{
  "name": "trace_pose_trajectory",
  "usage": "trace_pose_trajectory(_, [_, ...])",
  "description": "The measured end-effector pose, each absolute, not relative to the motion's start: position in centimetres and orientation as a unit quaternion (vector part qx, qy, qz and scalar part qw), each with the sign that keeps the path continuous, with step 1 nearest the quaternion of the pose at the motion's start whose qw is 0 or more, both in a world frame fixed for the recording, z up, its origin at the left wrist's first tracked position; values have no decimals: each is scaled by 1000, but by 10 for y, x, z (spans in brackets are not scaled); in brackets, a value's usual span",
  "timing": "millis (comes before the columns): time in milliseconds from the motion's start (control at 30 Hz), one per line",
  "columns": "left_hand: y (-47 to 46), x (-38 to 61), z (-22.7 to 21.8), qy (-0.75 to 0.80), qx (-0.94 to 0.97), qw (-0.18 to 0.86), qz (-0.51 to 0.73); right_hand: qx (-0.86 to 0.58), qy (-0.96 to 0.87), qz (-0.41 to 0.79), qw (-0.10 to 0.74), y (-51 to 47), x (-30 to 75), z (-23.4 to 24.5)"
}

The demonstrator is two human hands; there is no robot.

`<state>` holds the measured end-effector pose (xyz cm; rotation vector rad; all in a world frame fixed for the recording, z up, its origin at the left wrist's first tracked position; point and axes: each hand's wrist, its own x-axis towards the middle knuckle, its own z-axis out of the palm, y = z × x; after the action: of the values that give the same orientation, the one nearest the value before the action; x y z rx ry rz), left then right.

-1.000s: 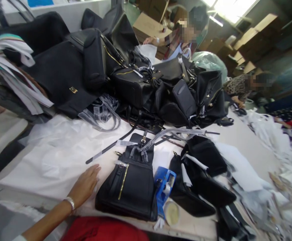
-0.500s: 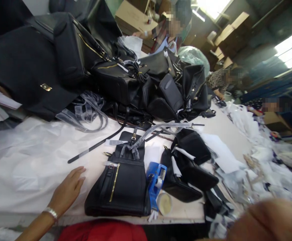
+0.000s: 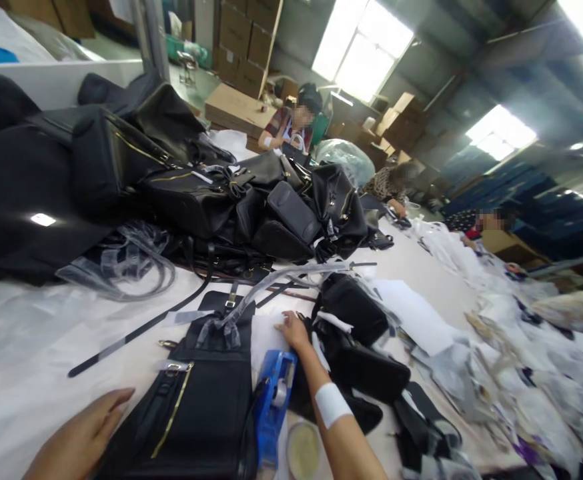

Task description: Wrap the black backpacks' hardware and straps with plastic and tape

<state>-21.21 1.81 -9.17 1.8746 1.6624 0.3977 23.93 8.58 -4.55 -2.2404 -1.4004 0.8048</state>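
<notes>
A black backpack [image 3: 211, 407] with a gold zip lies flat in front of me, its flap stretched away and a plastic-wrapped strap across it. My left hand [image 3: 84, 430] is beside its lower left edge, fingers stretched out and holding nothing. Past the blue tape dispenser [image 3: 274, 393], my right hand [image 3: 294, 330] reaches over a white paper stack [image 3: 264, 337], fingers apart at the paper's right side. Whether the fingertips touch the sheets I cannot tell. A round tin [image 3: 303, 450] with pale yellow content stands near my right forearm.
Black bags [image 3: 186, 200] form a heap along the far side of the table. Smaller black bags [image 3: 366, 360] lie to the right. Loose plastic wrapping [image 3: 536, 373] covers the right side, thin white sheets [image 3: 21, 353] the left. Several people work farther back.
My right hand has moved from the near right corner, where it was blurred, to the paper stack. The view has tilted up and shifted; my left hand now sits lower, nearer the backpack.
</notes>
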Motion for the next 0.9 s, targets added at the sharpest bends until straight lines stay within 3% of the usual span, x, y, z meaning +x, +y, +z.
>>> trace_pose_trajectory(167, [80, -62, -32, 544, 724, 384, 180, -766, -531, 314, 177, 74, 250, -54])
trace_pose_trajectory(400, [141, 89, -73, 519, 693, 485, 122, -705, -580, 376, 161, 54, 284, -54])
trace_pose_trajectory(567, [152, 94, -70, 525, 694, 476, 125, -727, -562, 365, 148, 70, 295, -73])
trace_pose_trajectory(700, [154, 64, -37, 577, 649, 430, 247, -756, -542, 343, 128, 84, 288, -93])
trace_pose_trajectory(900, [151, 1, -22, 634, 393, 576, 335, -781, -546, 281, 108, 94, 273, -75])
